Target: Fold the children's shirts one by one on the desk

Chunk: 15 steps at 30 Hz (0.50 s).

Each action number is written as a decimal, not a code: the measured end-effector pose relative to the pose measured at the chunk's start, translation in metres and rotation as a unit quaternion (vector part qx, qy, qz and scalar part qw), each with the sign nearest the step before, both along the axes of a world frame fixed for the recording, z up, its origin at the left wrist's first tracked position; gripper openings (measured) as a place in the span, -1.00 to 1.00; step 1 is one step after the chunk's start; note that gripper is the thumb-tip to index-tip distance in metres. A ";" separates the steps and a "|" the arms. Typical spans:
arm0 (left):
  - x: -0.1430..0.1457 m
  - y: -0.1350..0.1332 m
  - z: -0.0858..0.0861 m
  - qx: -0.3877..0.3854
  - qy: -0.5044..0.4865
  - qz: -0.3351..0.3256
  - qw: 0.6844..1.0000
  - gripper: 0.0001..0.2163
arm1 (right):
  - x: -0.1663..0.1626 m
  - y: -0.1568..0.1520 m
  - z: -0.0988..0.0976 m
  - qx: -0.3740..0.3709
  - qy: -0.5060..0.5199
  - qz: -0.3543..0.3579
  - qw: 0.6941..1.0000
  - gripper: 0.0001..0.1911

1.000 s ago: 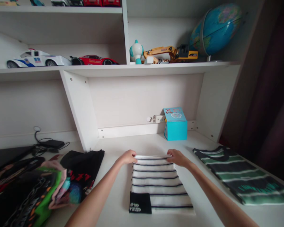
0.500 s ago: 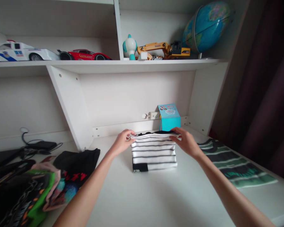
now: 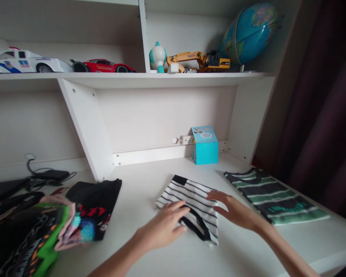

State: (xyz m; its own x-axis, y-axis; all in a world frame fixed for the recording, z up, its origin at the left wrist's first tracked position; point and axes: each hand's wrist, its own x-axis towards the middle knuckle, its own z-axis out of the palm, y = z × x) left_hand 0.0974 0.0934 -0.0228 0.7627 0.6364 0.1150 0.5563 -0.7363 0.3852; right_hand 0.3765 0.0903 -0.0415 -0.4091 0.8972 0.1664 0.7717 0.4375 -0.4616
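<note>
A white shirt with black stripes [image 3: 198, 196] lies folded and slightly turned on the white desk, its black-edged neckline towards me and a black patch at its far corner. Over its near left part hovers my left hand [image 3: 164, 225], fingers spread and holding nothing. My right hand [image 3: 230, 209] is at the shirt's right edge with its fingers apart; whether the fingertips touch the cloth I cannot tell. To the right, a green, black and white striped shirt [image 3: 276, 196] lies folded flat.
On the left is a heap of clothes [image 3: 46, 227] beside a folded black garment [image 3: 95, 196]. A blue desk calendar [image 3: 207, 152] stands at the back near a socket [image 3: 187, 140]. A shelf above carries toy cars, a toy excavator [image 3: 202, 60] and a globe [image 3: 252, 32].
The striped shirt, held up by its edge in both hands before, now lies on the desk, turned with its neckline towards me. Both hands have let go and moved nearer.
</note>
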 end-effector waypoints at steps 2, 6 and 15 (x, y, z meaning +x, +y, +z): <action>0.026 -0.022 -0.005 0.006 -0.004 -0.059 0.998 -0.51 | 0.006 0.025 -0.016 0.019 -0.029 -0.003 0.999 -0.63; 0.055 -0.035 -0.020 0.030 0.010 -0.068 0.997 -0.46 | 0.007 0.044 -0.041 0.031 -0.050 -0.022 0.998 -0.62; -0.002 0.017 -0.030 0.112 0.076 0.119 0.984 -0.78 | -0.052 -0.053 -0.015 0.010 -0.029 -0.026 0.999 -0.70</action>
State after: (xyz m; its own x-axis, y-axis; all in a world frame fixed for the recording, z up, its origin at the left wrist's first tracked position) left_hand 0.0952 0.1108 -0.0530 0.6144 0.7708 0.1687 0.7619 -0.6351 0.1269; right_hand 0.3241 0.0375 -0.0564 -0.3719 0.9142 0.1613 0.8183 0.4049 -0.4080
